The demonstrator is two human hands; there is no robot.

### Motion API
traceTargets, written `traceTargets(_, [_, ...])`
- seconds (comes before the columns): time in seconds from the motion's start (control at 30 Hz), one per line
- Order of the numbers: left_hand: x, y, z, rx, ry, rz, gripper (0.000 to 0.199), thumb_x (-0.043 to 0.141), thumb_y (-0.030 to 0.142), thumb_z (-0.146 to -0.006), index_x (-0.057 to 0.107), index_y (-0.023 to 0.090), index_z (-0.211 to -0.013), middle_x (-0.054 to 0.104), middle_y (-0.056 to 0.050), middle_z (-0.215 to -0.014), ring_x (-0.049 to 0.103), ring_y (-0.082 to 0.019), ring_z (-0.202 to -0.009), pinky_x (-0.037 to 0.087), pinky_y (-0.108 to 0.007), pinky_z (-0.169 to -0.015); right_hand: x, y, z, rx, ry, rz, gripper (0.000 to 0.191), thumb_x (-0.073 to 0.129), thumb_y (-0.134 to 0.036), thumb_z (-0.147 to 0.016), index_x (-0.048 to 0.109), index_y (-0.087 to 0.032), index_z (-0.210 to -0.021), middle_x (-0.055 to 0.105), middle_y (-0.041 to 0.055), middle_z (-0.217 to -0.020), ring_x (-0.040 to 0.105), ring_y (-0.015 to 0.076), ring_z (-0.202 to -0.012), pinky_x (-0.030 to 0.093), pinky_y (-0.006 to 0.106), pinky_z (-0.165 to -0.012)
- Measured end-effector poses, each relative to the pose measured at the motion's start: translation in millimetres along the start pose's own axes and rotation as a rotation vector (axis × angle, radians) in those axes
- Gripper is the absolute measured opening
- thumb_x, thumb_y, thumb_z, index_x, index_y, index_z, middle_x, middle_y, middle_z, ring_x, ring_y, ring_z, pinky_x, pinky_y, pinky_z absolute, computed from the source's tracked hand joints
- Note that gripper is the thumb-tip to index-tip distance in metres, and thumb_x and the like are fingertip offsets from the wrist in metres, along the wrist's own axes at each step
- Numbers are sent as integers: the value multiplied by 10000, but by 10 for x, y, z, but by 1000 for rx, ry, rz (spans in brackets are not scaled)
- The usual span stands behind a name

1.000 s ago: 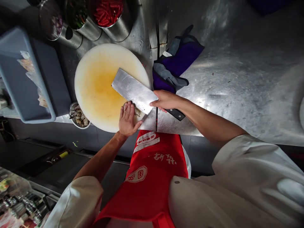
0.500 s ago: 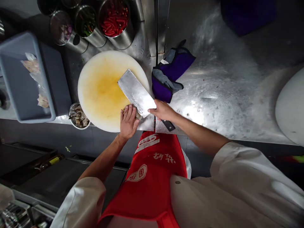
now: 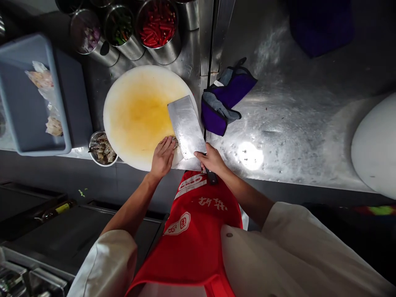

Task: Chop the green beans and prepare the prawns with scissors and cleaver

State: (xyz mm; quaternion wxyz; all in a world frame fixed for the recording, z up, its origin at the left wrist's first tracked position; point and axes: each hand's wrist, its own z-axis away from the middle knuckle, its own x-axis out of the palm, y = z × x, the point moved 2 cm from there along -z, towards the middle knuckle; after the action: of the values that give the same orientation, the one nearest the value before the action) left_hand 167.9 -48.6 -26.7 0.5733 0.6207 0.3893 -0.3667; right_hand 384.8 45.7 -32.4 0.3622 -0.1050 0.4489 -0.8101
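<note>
A wide cleaver lies tilted over the right edge of the round white cutting board, which is stained yellow in the middle. My right hand is closed around the cleaver near its black handle. On the lower right part of the board, my left hand presses down with its fingers together on a small greyish shrimp, mostly hidden under the fingers and beside the blade. A small bowl of shrimp stands at the lower left of the board.
Steel containers hold red chilies, green peppers and chopped onion behind the board. A grey bin with plastic bags is at the left. Purple cloth lies right of the board, and a white round object is at the far right.
The cleaver has turned more upright and shifted right along with my right hand and its handle. My left hand has moved slightly left, its fingers now closer together. The view has shifted a little.
</note>
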Motion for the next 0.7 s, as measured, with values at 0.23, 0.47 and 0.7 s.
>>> traceTargets(0.23, [109, 60, 70, 38, -19, -59, 751, 251, 546, -1033, 167, 83, -1618, 167, -187, -1672, 95, -308, -1564, 131, -535, -1264, 210, -28, 59, -1, 72, -125, 278, 621, -359, -890, 361, -271, -844, 531, -100, -479, 561, 154, -367, 430, 250, -374])
traceTargets(0.47, [144, 41, 62, 6, -35, -86, 841, 228, 643, -1000, 151, 82, -1621, 185, -190, -1667, 85, -312, -1564, 90, -530, -1267, 386, 132, 193, -5, 106, -117, 283, 607, -408, -897, 361, -275, -855, 532, -95, -475, 576, 171, -407, 440, 277, -447])
traceTargets(0.7, [154, 49, 58, 7, -37, -83, 857, 235, 662, -991, 158, 86, -1620, 184, -187, -1668, 88, -312, -1563, 84, -518, -1270, 396, 177, 231, -18, 131, -58, 230, 612, -406, -890, 439, -255, -907, 560, -71, -517, 618, 190, -482, 463, 289, -495])
